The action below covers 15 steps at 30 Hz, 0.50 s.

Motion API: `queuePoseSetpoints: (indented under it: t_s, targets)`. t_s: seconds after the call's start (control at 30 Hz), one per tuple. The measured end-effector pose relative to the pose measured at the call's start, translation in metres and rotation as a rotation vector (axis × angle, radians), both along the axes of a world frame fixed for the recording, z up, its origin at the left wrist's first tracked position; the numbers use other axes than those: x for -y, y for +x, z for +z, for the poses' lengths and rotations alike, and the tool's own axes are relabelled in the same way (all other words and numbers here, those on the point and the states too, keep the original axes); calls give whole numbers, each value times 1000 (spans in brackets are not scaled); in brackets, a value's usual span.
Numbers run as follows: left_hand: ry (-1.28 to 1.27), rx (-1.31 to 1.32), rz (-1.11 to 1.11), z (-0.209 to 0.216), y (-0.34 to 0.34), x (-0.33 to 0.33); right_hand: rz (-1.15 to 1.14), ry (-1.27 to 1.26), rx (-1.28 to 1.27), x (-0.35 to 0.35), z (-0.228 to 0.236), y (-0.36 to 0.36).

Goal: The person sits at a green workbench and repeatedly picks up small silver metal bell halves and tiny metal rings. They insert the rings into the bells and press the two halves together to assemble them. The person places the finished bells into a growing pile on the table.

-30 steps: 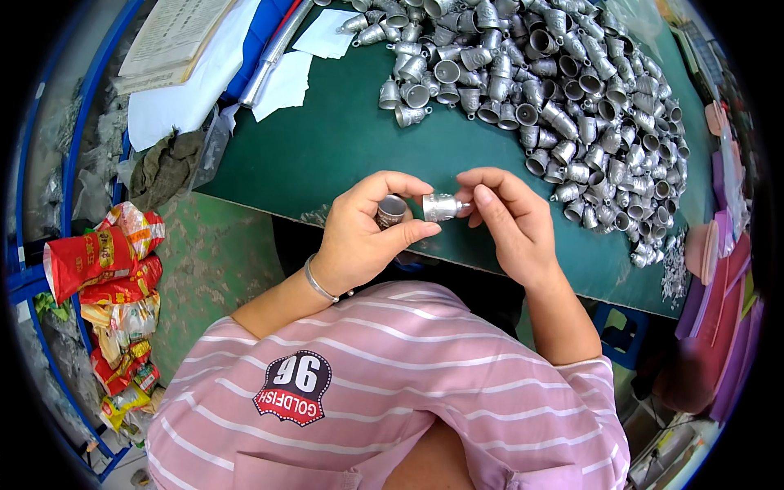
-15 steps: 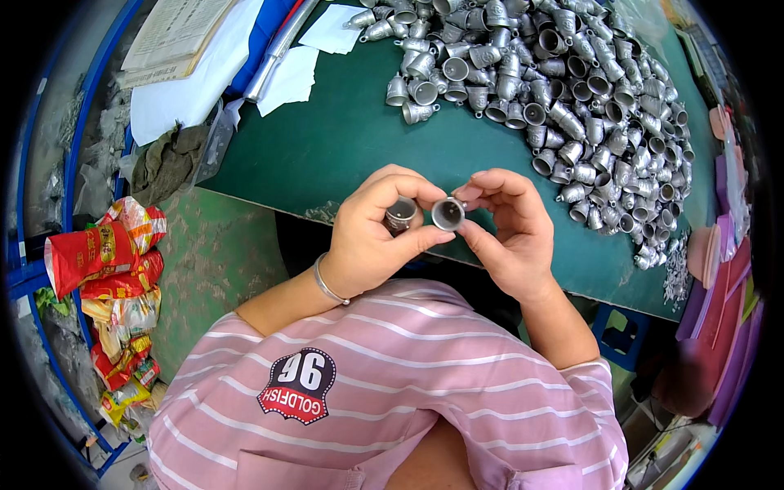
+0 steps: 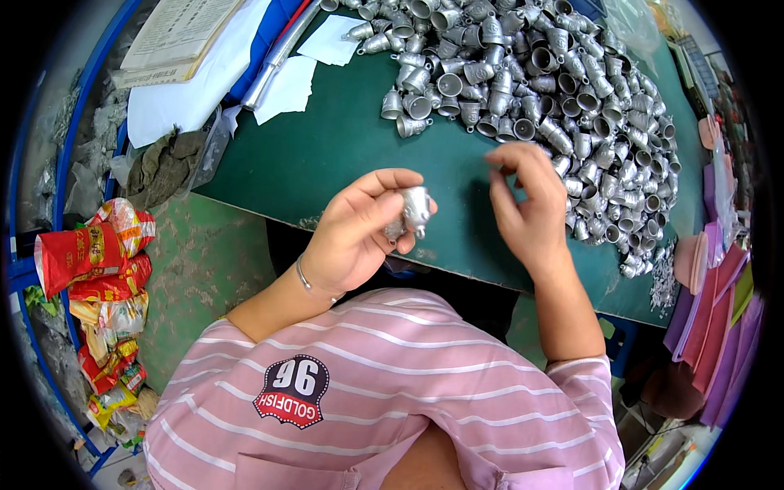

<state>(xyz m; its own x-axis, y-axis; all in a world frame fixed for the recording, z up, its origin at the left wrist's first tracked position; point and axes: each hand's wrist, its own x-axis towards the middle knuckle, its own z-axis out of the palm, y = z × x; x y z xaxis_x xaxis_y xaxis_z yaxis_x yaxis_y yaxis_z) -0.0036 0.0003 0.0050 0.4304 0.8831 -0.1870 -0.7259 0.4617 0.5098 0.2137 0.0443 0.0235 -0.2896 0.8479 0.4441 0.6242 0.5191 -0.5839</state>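
Observation:
My left hand (image 3: 359,216) is closed around a silver metal bell (image 3: 416,207), held mouth-up with its loop end pointing down. Beside it, partly hidden by my fingers, a second silver piece shows in the same hand. My right hand (image 3: 529,200) is apart from it over the green table (image 3: 327,147), its thumb and fingers spread with nothing visible between them, slightly smeared by motion. Just beyond and right of that hand lies a big heap of similar small bells (image 3: 563,106), loose and facing every way.
Papers (image 3: 278,88) and a booklet (image 3: 175,37) lie at the far left beside a metal tube (image 3: 282,57) and a dark cloth (image 3: 167,167). Small silver bits (image 3: 663,282) sit at the table's right edge. Red packets (image 3: 82,253) hang on a blue rack at left.
My right hand has let go of the bell and moved right toward the heap. In my left hand the bell has turned from mouth-facing to side-on.

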Motion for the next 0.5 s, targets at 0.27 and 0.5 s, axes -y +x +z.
queuePoseSetpoints:
  t_s: [0.27, 0.5]
  targets:
    - [-22, 205, -97, -19, -5, -2, -214, 310, 568, -44, 0, -27]
    - [14, 29, 2, -1, -1, 4, -145, 391, 624, -57, -7, -23]
